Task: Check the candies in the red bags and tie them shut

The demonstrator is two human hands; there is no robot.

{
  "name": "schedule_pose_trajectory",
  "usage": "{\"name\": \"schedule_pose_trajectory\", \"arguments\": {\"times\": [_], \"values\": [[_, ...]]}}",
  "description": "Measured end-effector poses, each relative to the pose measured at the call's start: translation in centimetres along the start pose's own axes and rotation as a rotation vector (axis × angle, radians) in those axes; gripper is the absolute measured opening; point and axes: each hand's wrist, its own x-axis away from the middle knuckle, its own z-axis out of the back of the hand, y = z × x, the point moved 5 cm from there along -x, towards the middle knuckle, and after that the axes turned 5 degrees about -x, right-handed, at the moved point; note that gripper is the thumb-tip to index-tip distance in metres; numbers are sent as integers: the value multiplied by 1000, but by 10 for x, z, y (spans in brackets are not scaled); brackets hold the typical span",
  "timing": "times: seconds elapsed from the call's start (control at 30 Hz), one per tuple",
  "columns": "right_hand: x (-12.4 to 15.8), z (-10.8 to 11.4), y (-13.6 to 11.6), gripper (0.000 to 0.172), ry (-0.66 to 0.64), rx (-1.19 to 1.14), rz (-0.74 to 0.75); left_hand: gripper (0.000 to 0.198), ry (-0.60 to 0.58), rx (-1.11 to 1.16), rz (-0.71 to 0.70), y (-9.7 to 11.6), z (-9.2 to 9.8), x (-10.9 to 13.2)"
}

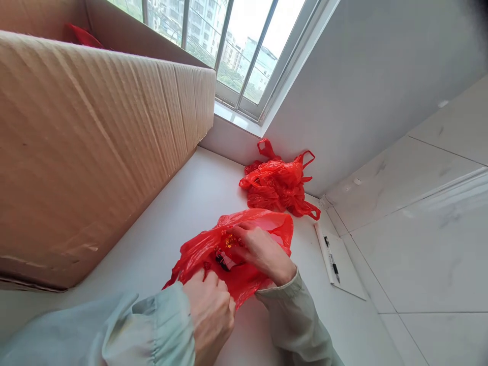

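Observation:
A red plastic bag (280,229) lies on the white ledge (183,213) in front of me. My left hand (211,310) is closed on the bag's near edge, pinching the plastic. My right hand (263,254) reaches into the bag's mouth, fingers curled around the plastic by a small dark and gold item (224,254) inside; I cannot make out what that item is. Pale green sleeves cover both my forearms.
A large cardboard box (95,147) stands at the left, with something red inside its top. A heap of crumpled red bags (280,185) lies in the corner by the wall. A notepad (343,264) with a black pen (331,260) lies at the right. A window (224,46) is behind.

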Motion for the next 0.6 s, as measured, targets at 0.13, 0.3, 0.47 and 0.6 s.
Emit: {"name": "schedule_pose_trajectory", "arguments": {"times": [0.13, 0.3, 0.47, 0.6], "values": [[-1, -6, 5, 44, -74, -21, 4, 24, -103, -25, 68, -1, -3, 0], [-2, -8, 5, 23, -126, -102, 82, 20, -58, 54, 0, -33, 7, 7], [4, 9, 17, 22, -115, -237, 27, 36, -53, 67, 37, -61, 34, -11], [11, 31, 23, 20, 6, -271, 23, 49, -43, -17, 126, -65, 58, -25]]}}
